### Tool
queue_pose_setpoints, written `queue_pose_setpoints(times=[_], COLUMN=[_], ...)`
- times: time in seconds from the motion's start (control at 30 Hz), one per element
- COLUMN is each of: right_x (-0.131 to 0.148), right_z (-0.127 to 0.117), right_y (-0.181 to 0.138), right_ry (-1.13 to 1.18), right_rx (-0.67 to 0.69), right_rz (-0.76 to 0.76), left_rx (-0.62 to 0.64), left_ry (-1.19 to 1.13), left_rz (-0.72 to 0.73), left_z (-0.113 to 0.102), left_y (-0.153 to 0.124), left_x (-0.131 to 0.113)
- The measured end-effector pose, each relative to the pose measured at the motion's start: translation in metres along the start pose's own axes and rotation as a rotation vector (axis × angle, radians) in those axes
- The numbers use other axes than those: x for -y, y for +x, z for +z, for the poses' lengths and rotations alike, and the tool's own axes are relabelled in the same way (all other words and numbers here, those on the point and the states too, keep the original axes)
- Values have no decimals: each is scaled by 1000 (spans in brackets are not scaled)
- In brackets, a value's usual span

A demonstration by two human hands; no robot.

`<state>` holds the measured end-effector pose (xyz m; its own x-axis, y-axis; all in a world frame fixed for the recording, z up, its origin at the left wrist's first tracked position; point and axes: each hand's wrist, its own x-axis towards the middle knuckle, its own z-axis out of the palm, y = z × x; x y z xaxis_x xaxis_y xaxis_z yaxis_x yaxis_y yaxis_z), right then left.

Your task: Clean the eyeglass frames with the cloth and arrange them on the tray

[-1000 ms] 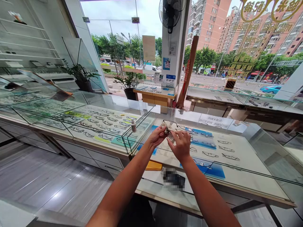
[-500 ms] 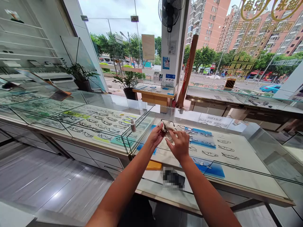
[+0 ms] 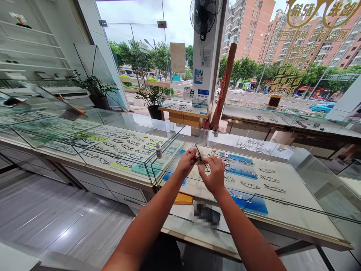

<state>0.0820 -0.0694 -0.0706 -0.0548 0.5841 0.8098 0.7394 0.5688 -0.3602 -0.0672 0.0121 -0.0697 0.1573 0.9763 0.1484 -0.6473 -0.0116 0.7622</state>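
Note:
Above the glass counter, my left hand (image 3: pixel 187 162) is closed around one side of a dark-framed pair of eyeglasses (image 3: pixel 198 153). The glasses are turned nearly edge-on, with a thin temple arm sticking up at the top. My right hand (image 3: pixel 214 172) meets them from the other side, its thumb and fingers pinching at the lower part. A pale cloth (image 3: pixel 192 149) is bunched behind the frame between the hands; which hand grips it is partly hidden. A small white bottle (image 3: pixel 158 150) with a reddish-brown label stands on the glass left of my hands.
Under the glass, rows of spectacle frames (image 3: pixel 269 178) lie on white, with blue trays (image 3: pixel 261 203) among them. A yellow-orange flat item (image 3: pixel 184 198) and a black phone-like object (image 3: pixel 208 215), partly blurred out, lie near the front edge. A second glass showcase (image 3: pixel 93 145) adjoins on the left.
The glasses have been turned from facing me to nearly edge-on. My right fingers have moved down and curled in, and less of the cloth shows.

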Motion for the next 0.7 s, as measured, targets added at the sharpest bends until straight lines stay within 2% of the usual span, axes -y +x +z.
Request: queue_pose_setpoints(times=[0.23, 0.37, 0.53, 0.7], right_x=[-12, -26, -35, -40], right_z=[-7, -5, -7, -17], right_y=[10, 16, 22, 29], right_ry=[209, 475, 880, 1045], right_rx=[-50, 58, 184, 86], right_rz=[181, 281, 505, 597], left_rx=[158, 182, 211, 247], left_ry=[-2, -25, -48, 113], left_rz=[-12, -56, -64, -114], left_z=[11, 11, 7, 3], left_y=[-9, -9, -3, 0], left_x=[2, 2, 7, 12])
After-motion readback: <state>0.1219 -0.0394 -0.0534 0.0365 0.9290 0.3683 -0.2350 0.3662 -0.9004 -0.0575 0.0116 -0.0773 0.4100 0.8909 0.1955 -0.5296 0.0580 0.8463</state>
